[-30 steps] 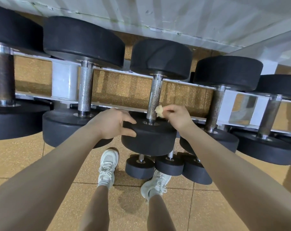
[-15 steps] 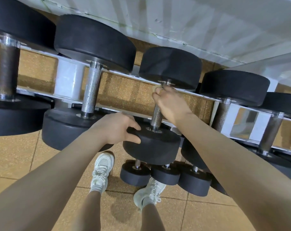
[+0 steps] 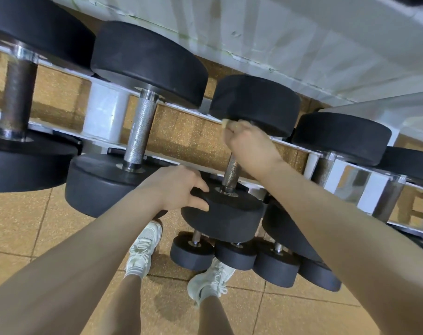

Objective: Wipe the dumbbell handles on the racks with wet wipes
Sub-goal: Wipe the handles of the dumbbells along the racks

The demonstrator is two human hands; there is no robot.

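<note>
A: So, how far along is the wiping, in your judgement?

B: Somewhere in the middle, I think. The long white metal rack [image 3: 104, 117] carries big dumbbells with black round rubber heads, and I count six of them on the upper level, the outer ones cut by the frame edge. On the lower level, near the white sneakers [image 3: 145, 247], I count four smaller black dumbbells [image 3: 192, 253].

A: Which one is being wiped at this moment?

B: The third big dumbbell [image 3: 223, 213] from the left. The right hand [image 3: 250, 147] is curled around the upper end of its knurled steel handle [image 3: 231, 172], just under the far head. A small piece of pale yellowish wet wipe [image 3: 225, 122] shows at the fingertips, so the hand pinches it against the metal.

A: And the other hand?

B: The left hand [image 3: 179, 187] grips the rim of the near head, thumb on top, probably to keep it steady.

A: What is left?

B: I cannot tell which handles are already clean. The lower part of this handle is still uncovered, and the small ones below look untouched.
</note>
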